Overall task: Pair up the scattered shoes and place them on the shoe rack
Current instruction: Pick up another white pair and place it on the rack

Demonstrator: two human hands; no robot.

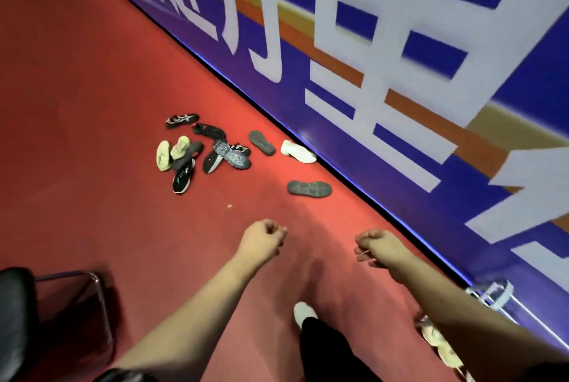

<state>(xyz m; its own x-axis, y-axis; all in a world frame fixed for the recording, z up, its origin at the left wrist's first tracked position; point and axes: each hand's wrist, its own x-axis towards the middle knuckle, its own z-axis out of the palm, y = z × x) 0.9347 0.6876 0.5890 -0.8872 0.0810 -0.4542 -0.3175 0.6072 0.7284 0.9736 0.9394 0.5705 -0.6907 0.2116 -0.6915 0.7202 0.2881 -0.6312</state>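
Observation:
Several shoes lie scattered on the red floor ahead of me. A black shoe with white stripes (181,120) lies farthest, a pale yellow-green pair (171,152) sits at the left, and a black shoe with green trim (183,179) is just below them. A grey patterned shoe (232,156) lies in the middle, a white shoe (297,151) rests by the wall, and two dark shoes (309,188) lie sole-up. My left hand (263,238) and my right hand (377,247) hang in loose fists, holding nothing, well short of the pile. A metal shoe rack (495,292) with a light shoe on it shows at the lower right.
A blue wall banner (400,79) with large white characters runs diagonally along the right. A black chair with a chrome frame (92,295) stands at the lower left. My foot in a white shoe (303,314) steps forward on the red floor (92,104).

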